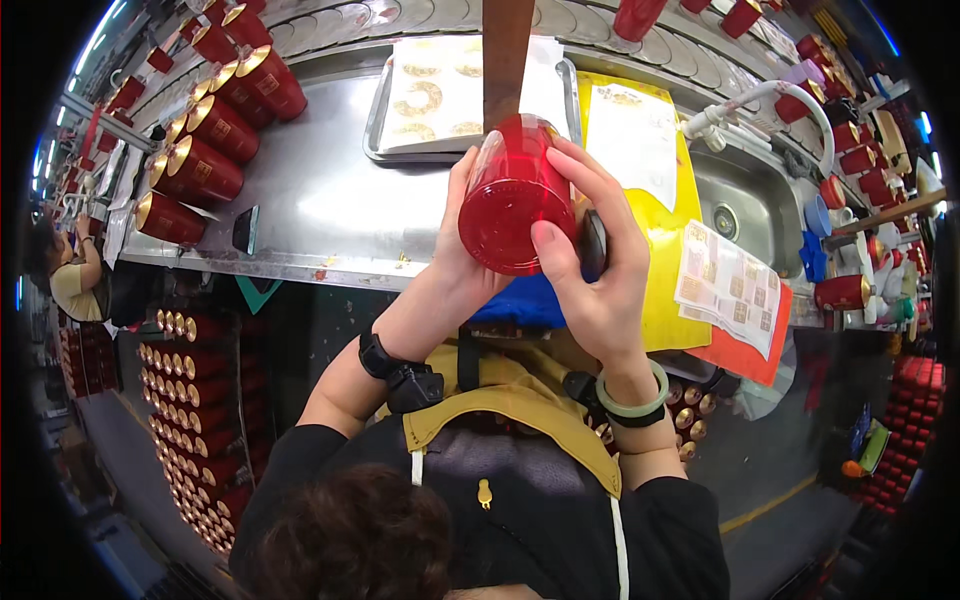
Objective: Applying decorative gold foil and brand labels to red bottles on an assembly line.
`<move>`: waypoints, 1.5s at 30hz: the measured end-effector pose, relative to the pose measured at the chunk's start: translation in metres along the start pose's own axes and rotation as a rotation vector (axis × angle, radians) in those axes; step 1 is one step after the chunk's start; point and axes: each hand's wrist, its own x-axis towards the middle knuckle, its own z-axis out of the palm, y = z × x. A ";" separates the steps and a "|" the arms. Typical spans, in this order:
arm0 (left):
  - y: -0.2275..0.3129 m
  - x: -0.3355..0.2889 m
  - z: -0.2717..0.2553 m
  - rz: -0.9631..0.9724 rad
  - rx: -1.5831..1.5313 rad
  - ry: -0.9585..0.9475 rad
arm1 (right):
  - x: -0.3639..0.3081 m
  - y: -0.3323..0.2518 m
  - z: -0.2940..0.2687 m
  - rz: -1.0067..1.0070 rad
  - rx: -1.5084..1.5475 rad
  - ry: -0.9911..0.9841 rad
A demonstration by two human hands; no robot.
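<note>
While left hand [458, 248] and right hand [616, 270] wrap a red jar [512, 215] near the counter edge [330, 275], bare steel [310, 170] spreads leftward.

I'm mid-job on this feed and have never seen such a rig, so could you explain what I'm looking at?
There is no machine here: a person works with two bare hands. The picture comes from a fisheye camera on the person's head, looking down, so straight edges bend near the rim. The left hand and right hand hold a shiny red container between them. On the metal counter are a tray with gold-patterned sheets, a yellow sheet with papers on it, and, at the left, red containers with gold tops. A sink is at the right.
</note>
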 end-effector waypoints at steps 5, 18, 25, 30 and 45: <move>-0.006 0.001 0.009 -0.059 -0.073 -0.133 | 0.001 0.001 -0.001 -0.014 -0.031 0.001; 0.010 -0.013 -0.026 -0.029 0.941 0.264 | -0.052 0.053 -0.019 -0.209 -0.269 -0.422; -0.004 -0.014 -0.033 0.101 1.172 0.226 | 0.005 0.102 -0.089 -0.077 -0.459 -0.293; -0.008 -0.014 -0.032 0.109 1.218 0.250 | 0.083 0.211 -0.159 0.203 -1.056 -0.396; -0.011 -0.023 -0.045 0.092 1.172 0.339 | 0.058 0.195 -0.093 0.203 -1.222 -0.568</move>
